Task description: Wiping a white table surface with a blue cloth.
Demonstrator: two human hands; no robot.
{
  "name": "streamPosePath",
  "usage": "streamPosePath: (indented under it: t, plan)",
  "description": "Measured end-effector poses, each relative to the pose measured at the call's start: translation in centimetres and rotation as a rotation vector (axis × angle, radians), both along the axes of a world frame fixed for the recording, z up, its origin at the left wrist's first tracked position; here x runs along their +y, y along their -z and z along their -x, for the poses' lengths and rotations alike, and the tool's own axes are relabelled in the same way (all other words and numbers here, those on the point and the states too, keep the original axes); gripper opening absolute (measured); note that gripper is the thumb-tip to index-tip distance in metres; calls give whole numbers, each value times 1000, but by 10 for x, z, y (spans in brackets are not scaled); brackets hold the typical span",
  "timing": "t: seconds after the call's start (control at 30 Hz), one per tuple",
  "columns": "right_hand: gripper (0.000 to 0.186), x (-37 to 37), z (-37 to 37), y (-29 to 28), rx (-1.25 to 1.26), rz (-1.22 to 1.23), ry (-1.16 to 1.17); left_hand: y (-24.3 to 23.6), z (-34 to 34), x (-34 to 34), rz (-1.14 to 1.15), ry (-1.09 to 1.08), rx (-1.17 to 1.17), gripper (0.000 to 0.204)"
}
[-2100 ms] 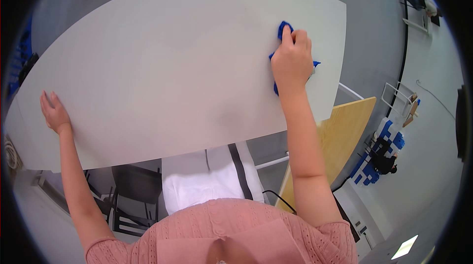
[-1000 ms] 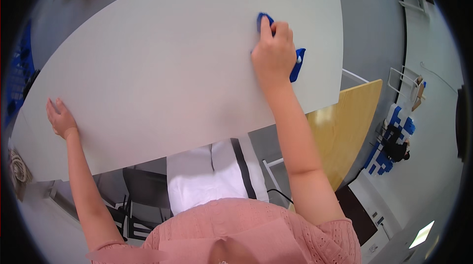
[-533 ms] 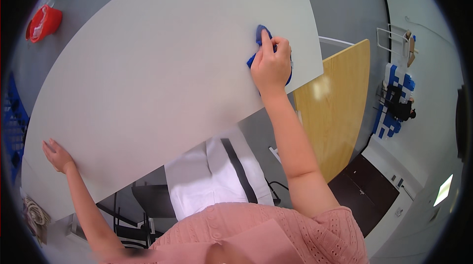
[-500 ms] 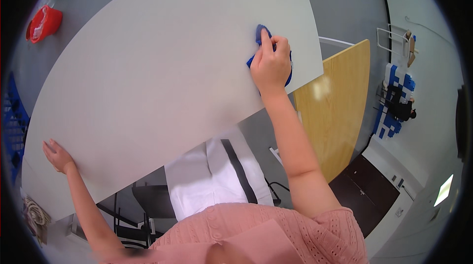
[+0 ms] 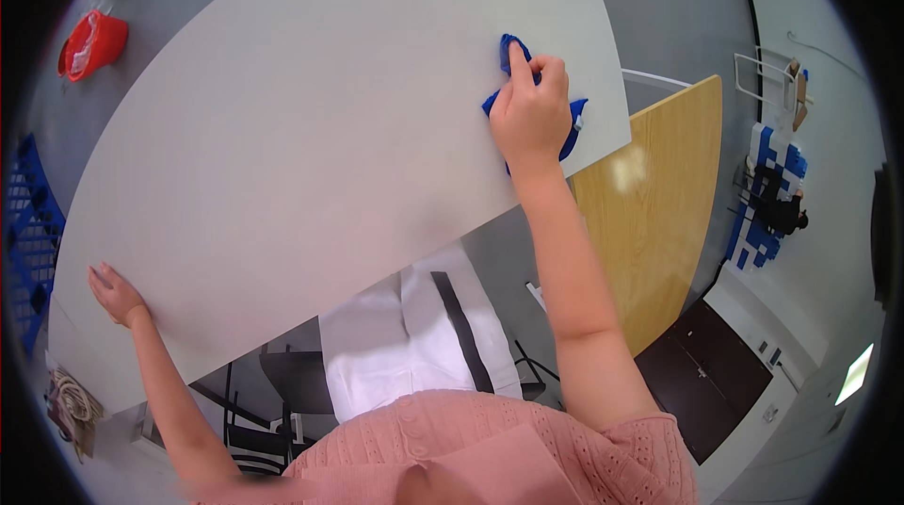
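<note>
My right hand [image 5: 527,109] presses a blue cloth [image 5: 569,126] flat against a large pale grey tabletop [image 5: 311,128], near the table's right end. Parts of the cloth stick out above my fingers and to the right of my palm. My left hand [image 5: 115,293] lies flat on the table's near left edge, fingers spread, holding nothing.
A red bucket [image 5: 89,43] stands on the floor beyond the table's far left. A wooden panel [image 5: 659,213] stands to the right of the table. Blue crates [image 5: 28,232] sit at the left; a dark chair base [image 5: 282,392] shows under the table.
My right hand and the blue cloth have slid along the table's right end. The view has swung round, so the table now looks more tilted. My left hand stays at the near edge.
</note>
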State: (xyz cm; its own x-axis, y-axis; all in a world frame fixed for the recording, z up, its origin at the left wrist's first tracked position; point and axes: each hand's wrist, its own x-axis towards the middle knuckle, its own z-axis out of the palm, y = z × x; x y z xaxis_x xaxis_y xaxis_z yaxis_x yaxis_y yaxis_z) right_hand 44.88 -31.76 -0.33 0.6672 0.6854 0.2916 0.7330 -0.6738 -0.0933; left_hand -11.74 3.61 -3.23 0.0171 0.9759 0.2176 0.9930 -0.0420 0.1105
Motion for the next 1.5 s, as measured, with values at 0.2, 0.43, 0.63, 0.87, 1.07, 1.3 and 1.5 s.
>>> streamPosePath:
  t: [0.2, 0.43, 0.63, 0.87, 1.07, 1.3, 1.5]
  plan:
    - [28, 42, -54, 4, -140, 1, 51, 0, -12, -2, 1, -17, 14, 59]
    - [29, 20, -12, 2, -68, 61, -38, 1, -5, -2, 1, -13, 27, 60]
    - [33, 44, -42, 3, -85, 29, -27, 8, -1, 8, 6, -13, -14, 59]
    - [33, -40, -14, 2, -65, 130, 119, -6, -26, -6, 56, -96, -4, 59]
    - [36, -57, -72, 5, -171, 163, 342, 11, 2, 11, 31, 27, -51, 58]
    - [39, -74, -15, -2, -45, 223, 211, 1, -15, 1, 43, -17, -26, 58]
    - [38, -69, -25, -5, 19, 172, 266, 15, 15, 15, -2, 49, -32, 58]
